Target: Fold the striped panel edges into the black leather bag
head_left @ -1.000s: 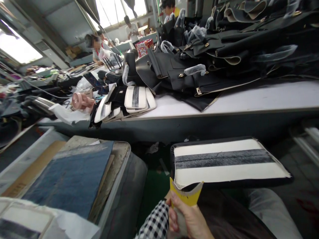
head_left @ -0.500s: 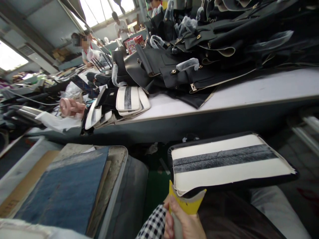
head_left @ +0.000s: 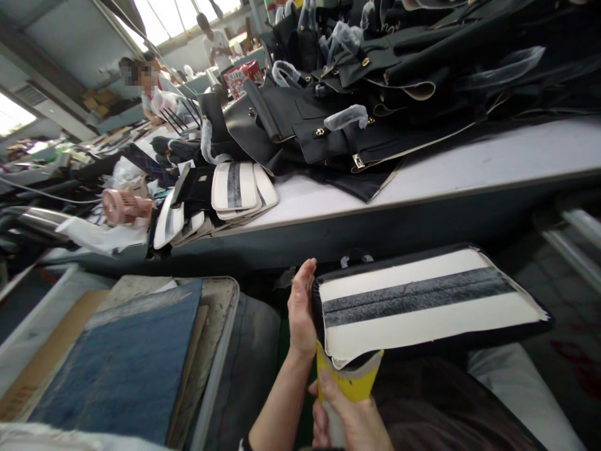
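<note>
A black-edged panel (head_left: 422, 322) with a cream lining and a dark grey stripe lies across my lap, lining up. My left hand (head_left: 300, 310) is held flat and upright against the panel's left end, fingers straight and together, holding nothing. Low in the view, my right hand (head_left: 352, 419) is closed on a folded yellow card-like tool (head_left: 350, 379), whose top edge sits just under the panel's near left corner.
A long pale worktable (head_left: 469, 169) ahead carries a heap of black bags (head_left: 375, 94), a stack of similar striped panels (head_left: 235, 188) and a pink fan (head_left: 124, 207). A blue board (head_left: 117, 357) lies on a metal stand at my left. People (head_left: 145, 81) work at far tables.
My left hand has come up from below and now rests flat against the panel's left end. The view has shifted slightly; my right hand still holds the yellow tool.
</note>
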A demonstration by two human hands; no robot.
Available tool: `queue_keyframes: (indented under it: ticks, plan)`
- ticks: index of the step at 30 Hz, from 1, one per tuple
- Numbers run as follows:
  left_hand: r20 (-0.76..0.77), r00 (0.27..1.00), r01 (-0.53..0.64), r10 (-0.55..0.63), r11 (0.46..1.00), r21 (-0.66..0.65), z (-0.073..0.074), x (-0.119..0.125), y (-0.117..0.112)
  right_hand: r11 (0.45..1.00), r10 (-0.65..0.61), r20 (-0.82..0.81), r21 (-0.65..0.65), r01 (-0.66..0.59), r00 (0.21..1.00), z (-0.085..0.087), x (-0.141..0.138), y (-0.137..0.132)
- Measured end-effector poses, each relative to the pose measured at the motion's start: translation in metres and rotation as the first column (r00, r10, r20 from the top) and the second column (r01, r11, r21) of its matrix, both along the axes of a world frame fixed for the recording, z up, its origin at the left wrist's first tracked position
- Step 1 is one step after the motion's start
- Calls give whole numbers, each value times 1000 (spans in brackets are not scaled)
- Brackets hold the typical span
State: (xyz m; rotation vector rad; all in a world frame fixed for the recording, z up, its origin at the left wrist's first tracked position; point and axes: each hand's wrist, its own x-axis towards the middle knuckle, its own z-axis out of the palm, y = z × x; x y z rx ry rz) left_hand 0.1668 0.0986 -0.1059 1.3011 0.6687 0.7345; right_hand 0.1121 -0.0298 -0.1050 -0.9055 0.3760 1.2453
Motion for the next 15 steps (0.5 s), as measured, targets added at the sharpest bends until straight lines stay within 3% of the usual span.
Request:
queue_keyframes:
  ticks: [2,4,15]
  plan:
    - [-81,992,108,-97,982,152,6,-1,-2,1000,25,4,9,-25,1000,2,4,-2]
    - [-176,974,178,-141,960,216,10,-1,-3,998,54,3,22,-54,999,2,8,-4]
    - [-314,947,148,-73,964,221,17,2,-5,978,205,14,43,-205,979,-7,26,-16]
